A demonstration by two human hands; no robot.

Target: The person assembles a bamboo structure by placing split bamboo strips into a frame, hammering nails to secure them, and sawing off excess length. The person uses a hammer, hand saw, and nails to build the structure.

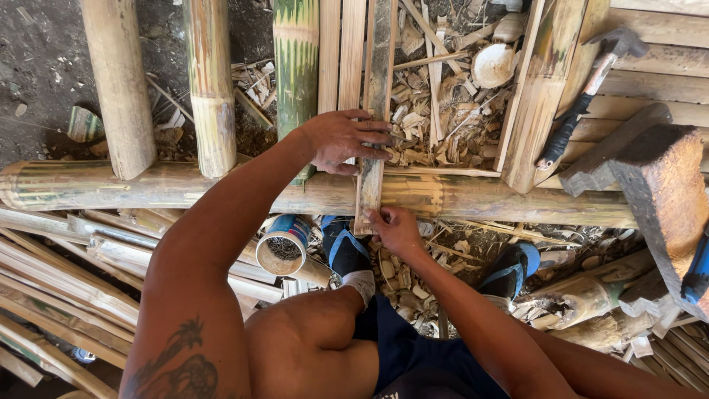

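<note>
My left hand [346,140] lies flat across a long bamboo slat [378,89], pressing it down beside two other pale slats [341,55]. My right hand [395,229] pinches the near end of that same slat where it juts over a thick horizontal bamboo pole [480,201]. The slat runs away from me over the pole. Both forearms reach forward from my knees.
A hammer [583,103] rests on bamboo at the right, next to a dark wooden block [650,185]. Upright bamboo poles [210,89] stand at the left. A tin can [283,247] lies under the pole. Shavings litter the ground, and split bamboo strips [66,281] are piled at the left.
</note>
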